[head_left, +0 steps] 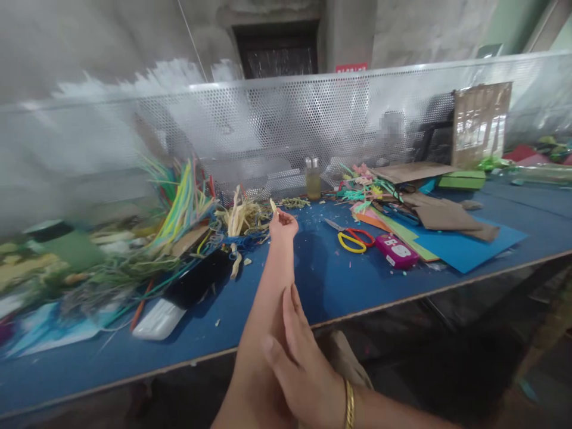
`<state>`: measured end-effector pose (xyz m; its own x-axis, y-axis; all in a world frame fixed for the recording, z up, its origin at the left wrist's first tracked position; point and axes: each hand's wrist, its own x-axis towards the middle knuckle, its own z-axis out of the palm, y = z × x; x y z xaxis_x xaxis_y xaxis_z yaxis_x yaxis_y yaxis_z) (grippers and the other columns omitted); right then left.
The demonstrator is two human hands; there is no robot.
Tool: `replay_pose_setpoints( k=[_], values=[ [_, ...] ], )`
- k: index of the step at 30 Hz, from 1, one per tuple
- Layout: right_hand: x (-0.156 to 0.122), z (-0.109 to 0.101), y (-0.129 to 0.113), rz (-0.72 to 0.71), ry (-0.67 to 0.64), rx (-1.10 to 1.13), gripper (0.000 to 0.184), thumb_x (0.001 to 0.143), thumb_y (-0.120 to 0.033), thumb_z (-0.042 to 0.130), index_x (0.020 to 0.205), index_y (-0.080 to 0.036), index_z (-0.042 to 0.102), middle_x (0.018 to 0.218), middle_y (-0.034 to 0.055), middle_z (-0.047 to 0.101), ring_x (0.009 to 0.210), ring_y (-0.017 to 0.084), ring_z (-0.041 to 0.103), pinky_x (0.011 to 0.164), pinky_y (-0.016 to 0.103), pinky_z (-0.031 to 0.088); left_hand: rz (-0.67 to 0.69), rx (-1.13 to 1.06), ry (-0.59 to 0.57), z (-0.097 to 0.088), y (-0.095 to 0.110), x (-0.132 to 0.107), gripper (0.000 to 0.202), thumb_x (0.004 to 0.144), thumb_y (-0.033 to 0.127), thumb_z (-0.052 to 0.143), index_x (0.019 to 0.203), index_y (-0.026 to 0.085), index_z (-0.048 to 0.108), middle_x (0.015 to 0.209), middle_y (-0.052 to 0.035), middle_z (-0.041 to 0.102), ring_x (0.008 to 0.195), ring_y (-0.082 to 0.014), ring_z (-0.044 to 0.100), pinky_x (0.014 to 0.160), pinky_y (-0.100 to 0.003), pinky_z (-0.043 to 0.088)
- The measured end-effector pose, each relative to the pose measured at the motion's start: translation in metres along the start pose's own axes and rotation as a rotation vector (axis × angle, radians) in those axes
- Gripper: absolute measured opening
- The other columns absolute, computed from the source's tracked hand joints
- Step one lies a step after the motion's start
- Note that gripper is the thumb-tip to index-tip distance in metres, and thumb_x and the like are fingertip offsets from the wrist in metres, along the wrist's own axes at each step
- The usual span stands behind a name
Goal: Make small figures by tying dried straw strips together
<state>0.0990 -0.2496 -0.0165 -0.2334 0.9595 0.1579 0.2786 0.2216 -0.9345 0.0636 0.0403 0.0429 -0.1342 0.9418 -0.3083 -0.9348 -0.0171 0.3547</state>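
1. The left hand [285, 226] is out over the far part of the table [308, 280]; its grip looks narrow, fingertips closed on a small pale strip [273, 206].
2. The strip sticks up past the fingertips on their far left side, its long axis running away and tilted slightly left; its lower end is hidden in the fingers.
3. The right hand [308, 363] holds nothing: its palm and fingers lie along the left forearm [268, 298], thumb spread apart. The left hand is much the nearer to the straw [241, 217].
4. That straw, a loose bundle, sits just left of the left hand, about level with it.
5. Farther left stand bright stems [181, 202]; on the near left lies a white box [159, 319].
6. Right of the left hand, well apart, are scissors [353, 237], blades pointing far left, then a pink box [397, 250] and blue paper [473, 245].
7. A jar [313, 179] stands beyond, before the mesh screen [277, 125].
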Motion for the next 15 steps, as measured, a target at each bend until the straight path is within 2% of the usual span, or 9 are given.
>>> replay_pose_setpoints(
  k=[5,9,13,15],
  values=[
    [0.032,-0.006,-0.017,-0.047,-0.011,-0.069,0.086,0.089,-0.044,0.052,0.154,-0.011,0.006,0.16,0.0133,-0.003,0.148,0.031,-0.005,0.12,0.053,0.01,0.025,0.016,0.004,-0.004,0.006,0.002,0.034,0.094,0.009,0.041,0.062,0.017,0.05,0.046,0.0056,0.045,0.039,-0.0042,0.046,0.043,-0.012,0.043],
    [0.069,-0.012,-0.015,-0.073,0.127,-0.175,0.09,0.085,-0.038,0.057,0.152,-0.002,0.008,0.159,0.0217,-0.007,0.147,0.033,-0.009,0.119,0.052,0.009,0.024,0.047,-0.037,-0.004,0.001,-0.003,0.032,0.094,0.01,0.042,0.065,0.017,0.052,0.05,0.0054,0.047,0.043,-0.004,0.049,0.048,-0.012,0.045],
    [0.118,-0.025,-0.008,-0.065,0.259,-0.16,0.095,0.084,-0.039,0.058,0.152,-0.002,0.002,0.158,0.0246,-0.003,0.148,0.031,-0.004,0.119,0.049,0.012,0.03,0.112,-0.074,-0.008,-0.007,-0.008,0.031,0.093,0.01,0.045,0.063,0.017,0.051,0.053,0.0053,0.048,0.046,-0.0039,0.05,0.051,-0.012,0.045],
    [0.124,-0.025,-0.009,-0.088,0.284,-0.156,0.091,0.085,-0.035,0.055,0.152,-0.004,0.002,0.159,0.0238,-0.003,0.148,0.031,0.002,0.119,0.048,0.016,0.042,0.137,-0.089,-0.01,-0.005,-0.008,0.033,0.093,0.01,0.044,0.062,0.017,0.049,0.054,0.0054,0.047,0.046,-0.0038,0.049,0.051,-0.012,0.045]
  ],
)
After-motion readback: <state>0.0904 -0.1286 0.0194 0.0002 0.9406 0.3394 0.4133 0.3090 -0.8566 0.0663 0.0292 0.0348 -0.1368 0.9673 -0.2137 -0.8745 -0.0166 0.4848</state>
